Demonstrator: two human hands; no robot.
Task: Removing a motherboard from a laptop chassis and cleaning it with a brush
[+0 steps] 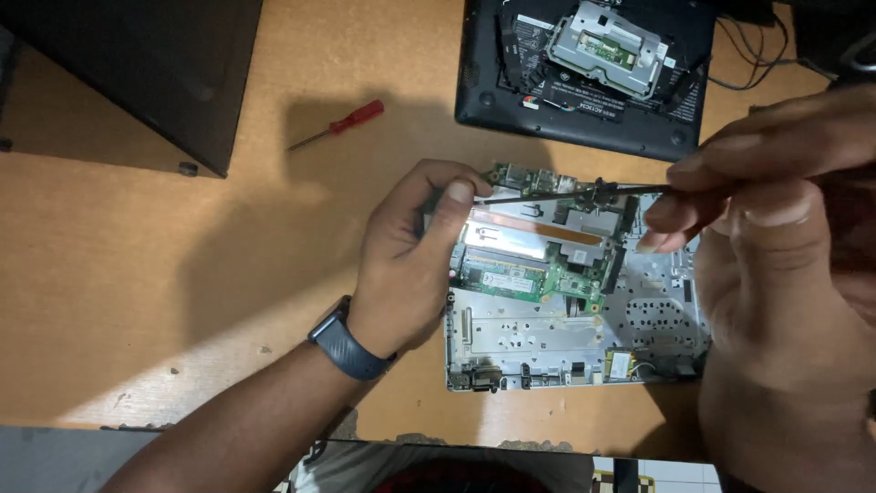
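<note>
- The opened laptop (575, 301) lies on the wooden surface (228, 256), its green circuit board (534, 274) still seated inside.
- Your left hand (411, 265) grips the board's left edge, fingers curled shut.
- Your right hand (776, 192) pinches a thin dark tool (566, 193), probably a screwdriver, tip over the board's top edge.

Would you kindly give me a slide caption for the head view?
Left hand steadies an opened laptop while right hand holds a thin tool over its circuit board.

left hand (411, 260) grips opened laptop chassis (570, 319) edge | right hand (776, 210) pinches thin dark tool (566, 193) over green circuit board (534, 274) | red screwdriver (342, 122) on desk (137, 256)
</note>
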